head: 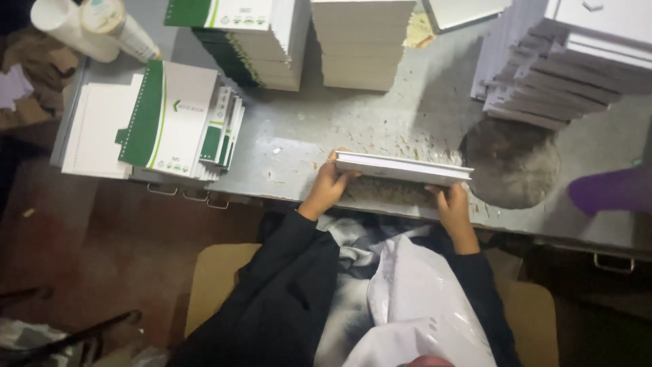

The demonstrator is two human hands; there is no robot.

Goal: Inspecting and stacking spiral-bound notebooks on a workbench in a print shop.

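Both hands pinch one white pad [402, 168]: left hand [326, 187] at its left end, right hand [454, 207] under the right. Pad on edge on counter [292, 146] (gritty). Best kept level, grip even.

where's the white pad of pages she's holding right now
In the head view, the white pad of pages sits centre, at the grey table's near edge, gripped between the left hand and right hand.

The one camera sat on the person's head and looked almost straight down, quite near, at the grey table [421, 115], with the lap near and paper stacks [360, 41] far.
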